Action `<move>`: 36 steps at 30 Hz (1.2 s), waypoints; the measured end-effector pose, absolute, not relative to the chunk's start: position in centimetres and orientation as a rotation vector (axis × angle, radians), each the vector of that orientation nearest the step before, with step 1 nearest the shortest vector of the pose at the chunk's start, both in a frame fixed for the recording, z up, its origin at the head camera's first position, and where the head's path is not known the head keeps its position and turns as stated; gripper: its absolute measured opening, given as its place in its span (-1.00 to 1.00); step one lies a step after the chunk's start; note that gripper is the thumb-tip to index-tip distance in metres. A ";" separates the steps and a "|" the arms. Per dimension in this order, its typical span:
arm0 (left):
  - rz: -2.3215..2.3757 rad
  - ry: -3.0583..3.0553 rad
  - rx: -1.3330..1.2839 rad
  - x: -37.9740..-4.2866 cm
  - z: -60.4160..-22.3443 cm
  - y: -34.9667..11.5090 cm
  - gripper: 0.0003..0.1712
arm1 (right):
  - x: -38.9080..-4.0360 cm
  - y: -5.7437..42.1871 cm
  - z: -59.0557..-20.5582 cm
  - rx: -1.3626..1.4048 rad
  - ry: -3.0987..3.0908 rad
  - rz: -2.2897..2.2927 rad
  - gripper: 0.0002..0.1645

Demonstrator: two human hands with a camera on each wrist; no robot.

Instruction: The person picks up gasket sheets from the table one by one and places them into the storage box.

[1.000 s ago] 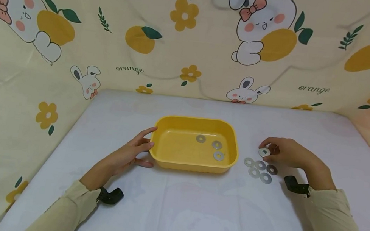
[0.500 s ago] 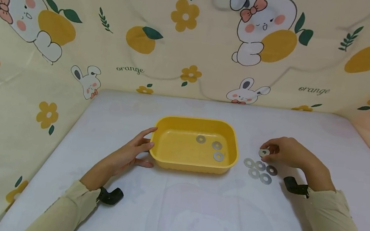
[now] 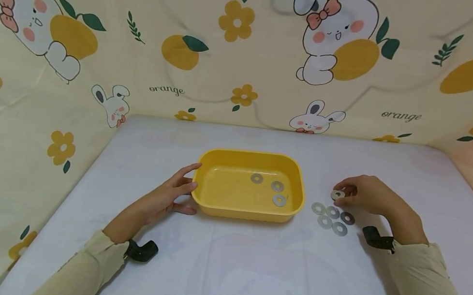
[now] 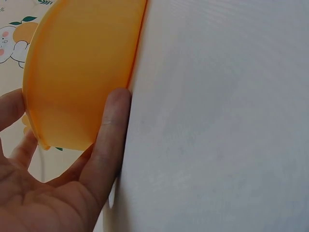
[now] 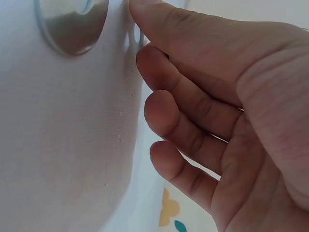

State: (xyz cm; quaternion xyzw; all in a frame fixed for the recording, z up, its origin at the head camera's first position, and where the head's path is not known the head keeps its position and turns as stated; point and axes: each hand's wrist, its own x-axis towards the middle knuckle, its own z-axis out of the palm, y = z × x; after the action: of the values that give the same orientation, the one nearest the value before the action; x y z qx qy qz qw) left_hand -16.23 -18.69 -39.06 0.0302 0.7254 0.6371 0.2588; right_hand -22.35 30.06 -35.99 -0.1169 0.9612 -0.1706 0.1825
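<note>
At the left end of a yellow plastic tray (image 3: 220, 211), my left hand (image 3: 165, 195) holds the rim. In the left wrist view its fingertips reach the rim, while the thumb (image 4: 113, 125) lies along the outer wall, low by the table. Three flat metal washers (image 3: 279, 200) lie on the tray's floor toward the right. My right hand (image 3: 367, 194) pinches one washer (image 3: 336, 195) between thumb and index finger, low above the table. The other fingers (image 5: 166, 159) curl loosely in the right wrist view. Several more washers (image 3: 324, 221) lie just in front of this hand.
A white cloth (image 3: 239, 274) covers the table. Behind and beside it hangs a cream curtain (image 3: 209, 81) printed with rabbits and oranges. Each wrist carries a black camera mount (image 3: 141, 251), the right mount (image 3: 377, 237) close to the loose washers.
The right fingers have shifted slightly with the pinched washer, which shows more tilted than before. The left hand, the tray and the washers on the table have stayed put.
</note>
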 end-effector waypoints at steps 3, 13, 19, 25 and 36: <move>1.724 1.968 0.078 -16.2 -39.1 -18.7 -0.30 | -22.4 30.1 -36.0 -0.328 2.713 -0.476 -0.42; 1.713 1.979 0.078 -16.3 -39.2 -18.6 -0.33 | -22.3 30.1 -36.1 -0.330 2.720 -0.482 -0.43; 1.714 1.979 0.080 -16.3 -39.2 -18.6 -0.32 | -22.3 30.1 -36.0 -0.324 2.714 -0.481 -0.43; 1.712 1.985 0.083 -16.2 -39.1 -18.6 -0.32 | -22.4 30.2 -36.1 -0.319 2.714 -0.480 -0.43; 1.712 1.989 0.063 -16.3 -39.1 -18.6 -0.34 | -22.5 30.4 -36.3 -0.340 2.714 -0.509 -0.42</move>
State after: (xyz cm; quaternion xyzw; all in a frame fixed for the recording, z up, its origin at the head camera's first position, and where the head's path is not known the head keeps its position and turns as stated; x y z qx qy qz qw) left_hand -16.27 -18.60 -39.14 0.0232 0.7327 0.6304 0.2555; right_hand -22.48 30.44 -36.28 -0.1202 0.9598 -0.1801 0.1787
